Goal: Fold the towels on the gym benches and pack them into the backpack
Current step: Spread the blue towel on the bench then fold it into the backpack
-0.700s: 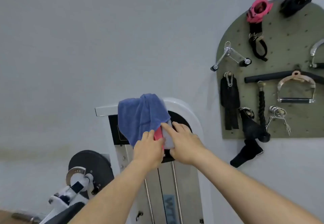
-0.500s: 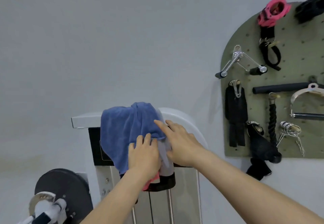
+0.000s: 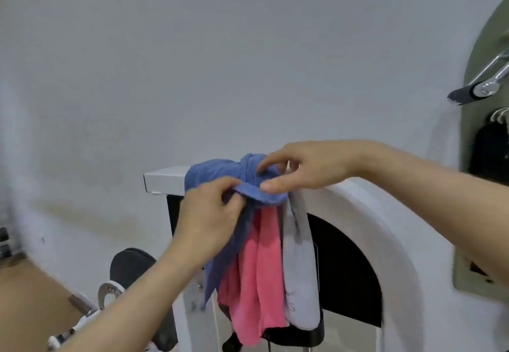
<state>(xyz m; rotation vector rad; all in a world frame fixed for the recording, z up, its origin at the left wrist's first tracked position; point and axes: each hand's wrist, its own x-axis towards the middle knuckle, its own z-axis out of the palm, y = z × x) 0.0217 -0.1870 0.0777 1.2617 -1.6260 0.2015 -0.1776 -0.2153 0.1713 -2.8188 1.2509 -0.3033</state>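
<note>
A blue towel (image 3: 212, 176) is draped over the top of a white gym machine (image 3: 366, 214). Under it hang a pink towel (image 3: 256, 277) and a grey towel (image 3: 298, 277). My left hand (image 3: 209, 219) pinches the blue towel's lower fold at its left. My right hand (image 3: 305, 168) pinches the bunched blue cloth at the top. A black item (image 3: 292, 333) hangs below the towels. No backpack or bench is in view.
A green pegboard (image 3: 480, 109) with a chrome handle (image 3: 487, 81) and black straps hangs on the wall at the right edge. A black weight plate (image 3: 129, 266) and white machine parts sit at lower left. Brown floor shows at the far left.
The view has moved closer and swung left, so the pegboard slid to the right edge. Both hands rose to the blue towel's top and gathered it, uncovering the pink and grey towels.
</note>
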